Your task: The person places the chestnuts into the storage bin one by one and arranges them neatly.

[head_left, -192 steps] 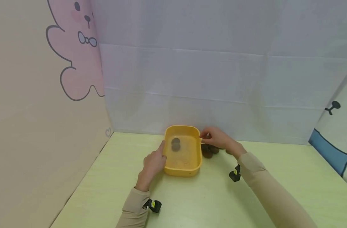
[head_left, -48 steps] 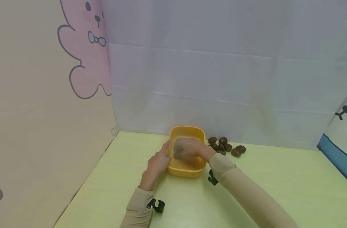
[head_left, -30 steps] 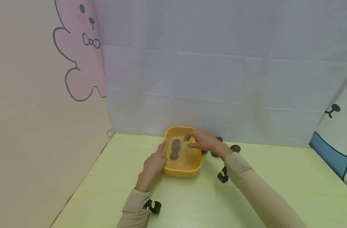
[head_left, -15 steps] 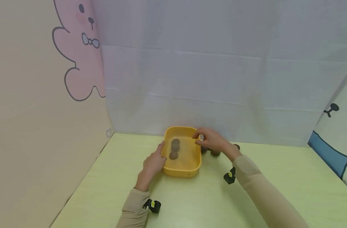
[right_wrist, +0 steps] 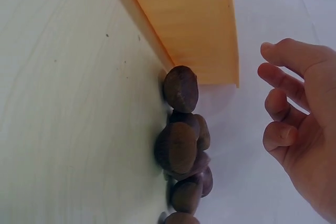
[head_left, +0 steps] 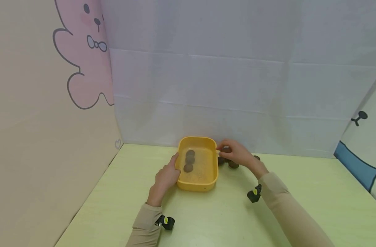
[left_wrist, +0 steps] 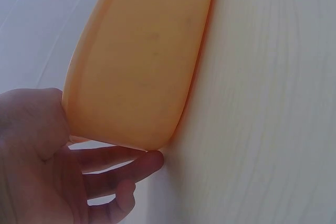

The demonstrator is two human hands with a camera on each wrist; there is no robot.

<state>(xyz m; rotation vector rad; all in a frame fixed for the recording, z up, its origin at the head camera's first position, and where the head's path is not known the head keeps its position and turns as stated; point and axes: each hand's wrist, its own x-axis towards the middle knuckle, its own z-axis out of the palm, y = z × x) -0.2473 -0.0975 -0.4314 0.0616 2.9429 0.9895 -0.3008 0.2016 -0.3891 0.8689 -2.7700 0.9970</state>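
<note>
A yellow plastic container stands on the table, with three dark brown chestnuts lying in it toward its left side. My left hand holds the container's left wall; in the left wrist view the thumb is at the rim and the fingers curl against the outside. Over the loose chestnuts to the right of the container hovers my right hand, fingers bent and apart. In the right wrist view this hand holds nothing, and several chestnuts lie clustered below it by the container's wall.
A white sheet hangs behind the table's back edge, close to the container. The left wall carries a pink bear print. Pale wooden tabletop extends in front. Each wrist wears a small black camera.
Earlier two chestnuts lay in the container; now three do. My right hand was inside it, then lifted away and moved right over the loose chestnuts. My left hand has kept its grip.
</note>
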